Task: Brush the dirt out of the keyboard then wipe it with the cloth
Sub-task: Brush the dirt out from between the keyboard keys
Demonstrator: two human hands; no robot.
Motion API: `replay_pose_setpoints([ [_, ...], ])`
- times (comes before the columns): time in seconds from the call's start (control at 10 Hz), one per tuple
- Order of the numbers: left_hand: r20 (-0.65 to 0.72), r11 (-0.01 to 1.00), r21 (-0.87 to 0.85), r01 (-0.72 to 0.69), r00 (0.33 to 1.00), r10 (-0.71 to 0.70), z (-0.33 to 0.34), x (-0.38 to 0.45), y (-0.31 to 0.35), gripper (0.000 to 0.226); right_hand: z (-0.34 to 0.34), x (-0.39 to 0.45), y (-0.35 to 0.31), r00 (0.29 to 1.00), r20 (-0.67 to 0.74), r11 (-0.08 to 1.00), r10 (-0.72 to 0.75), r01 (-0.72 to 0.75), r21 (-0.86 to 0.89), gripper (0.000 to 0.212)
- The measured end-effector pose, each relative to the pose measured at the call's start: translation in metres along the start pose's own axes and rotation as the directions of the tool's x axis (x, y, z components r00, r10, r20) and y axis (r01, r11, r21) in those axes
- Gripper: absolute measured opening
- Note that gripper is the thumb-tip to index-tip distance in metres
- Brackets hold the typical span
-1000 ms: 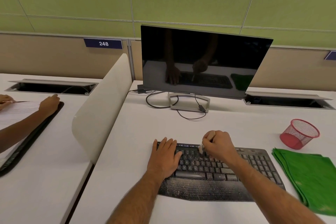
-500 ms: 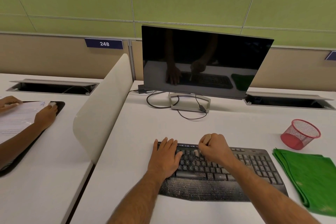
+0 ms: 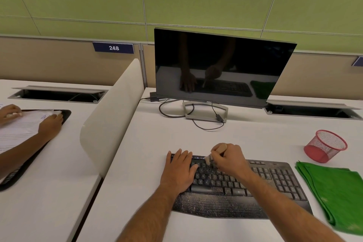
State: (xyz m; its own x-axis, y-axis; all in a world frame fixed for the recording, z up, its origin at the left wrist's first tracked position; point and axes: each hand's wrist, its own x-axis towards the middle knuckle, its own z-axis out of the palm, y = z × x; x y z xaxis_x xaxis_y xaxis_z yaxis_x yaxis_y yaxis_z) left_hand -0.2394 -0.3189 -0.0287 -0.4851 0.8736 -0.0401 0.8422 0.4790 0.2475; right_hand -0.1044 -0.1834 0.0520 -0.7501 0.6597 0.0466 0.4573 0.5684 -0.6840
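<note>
Head view: the left hand [image 3: 179, 171] lies flat, fingers straight, on the left end of the keyboard [image 3: 255, 188], evidently to pin it to the desk [image 3: 137, 173], while the right hand [image 3: 228, 158] is curled round a small brush [image 3: 208, 159] whose pale bristles meet the upper key rows left of centre. Speckled dirt remains on the palm rest, so brushing is judged unfinished. The folded green cloth [image 3: 332, 192] lies untouched just right of the keyboard, beside a red mesh cup [image 3: 325, 145], ready for wiping.
</note>
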Motion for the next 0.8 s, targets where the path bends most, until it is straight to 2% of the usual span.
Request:
replay_pose_setpoints([
  [0.1,-0.001,1.0,0.003,-0.001,1.0,0.001,0.0,0.0,0.0,0.062,0.004,-0.003,-0.002,0.996,0.08,0.995,-0.035,0.043,-0.093,0.03],
  [0.2,0.0,1.0,0.002,-0.002,1.0,0.002,0.0,0.0,0.0,0.062,0.002,0.0,-0.001,0.995,0.095,0.996,-0.03,0.037,-0.077,0.029],
  [0.3,0.002,1.0,0.001,-0.001,1.0,0.001,0.0,0.0,0.0,0.062,-0.008,0.002,0.002,0.998,0.045,0.999,-0.041,0.04,0.008,0.019],
  [0.4,-0.001,1.0,-0.004,-0.003,1.0,0.003,0.0,0.0,0.0,0.062,-0.014,0.0,0.003,0.989,0.117,0.996,-0.091,0.091,0.005,0.01],
  [0.5,-0.002,1.0,-0.008,-0.001,1.0,0.001,0.0,0.0,-0.001,0.062,-0.017,0.0,0.007,0.96,0.265,0.99,-0.095,0.12,-0.08,0.005],
  [0.8,0.002,1.0,-0.01,-0.006,1.0,0.006,0.001,0.001,-0.001,0.061,-0.033,0.004,0.014,0.956,0.293,0.988,0.0,0.045,-0.148,0.006],
])
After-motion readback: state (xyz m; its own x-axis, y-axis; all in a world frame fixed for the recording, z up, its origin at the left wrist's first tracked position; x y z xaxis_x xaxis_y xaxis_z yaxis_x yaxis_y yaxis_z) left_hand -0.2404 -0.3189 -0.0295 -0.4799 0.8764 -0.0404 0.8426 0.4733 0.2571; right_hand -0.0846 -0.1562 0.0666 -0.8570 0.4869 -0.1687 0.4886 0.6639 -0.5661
